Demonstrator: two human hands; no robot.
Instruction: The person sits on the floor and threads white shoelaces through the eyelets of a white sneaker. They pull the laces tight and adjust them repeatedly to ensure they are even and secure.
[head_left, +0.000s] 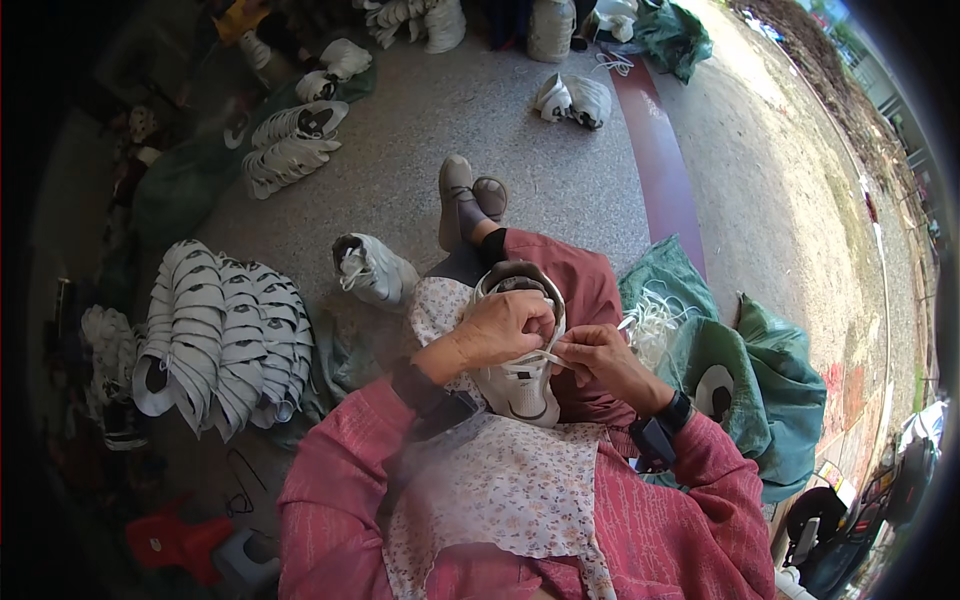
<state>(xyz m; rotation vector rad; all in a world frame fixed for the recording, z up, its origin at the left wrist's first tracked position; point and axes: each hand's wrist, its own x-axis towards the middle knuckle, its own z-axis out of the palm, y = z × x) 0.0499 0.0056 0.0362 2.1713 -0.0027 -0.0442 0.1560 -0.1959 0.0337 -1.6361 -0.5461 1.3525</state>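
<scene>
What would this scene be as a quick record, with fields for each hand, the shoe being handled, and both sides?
Left hand: grip curled over the shoe's opening; its hold is unclear
Right hand: grip pinching a white lace
Shoe: white, on the lap, toe toward the person
Left side: stacked white shoe uppers; another laced shoe
Right side: bundled white laces among green sacks

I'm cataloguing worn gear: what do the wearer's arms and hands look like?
The left hand and right hand are ungloved. The left sleeve and right sleeve are pinkish red with pale, thin line markings. The left wristband and right wristband are dark, with boxy dark devices.
</scene>
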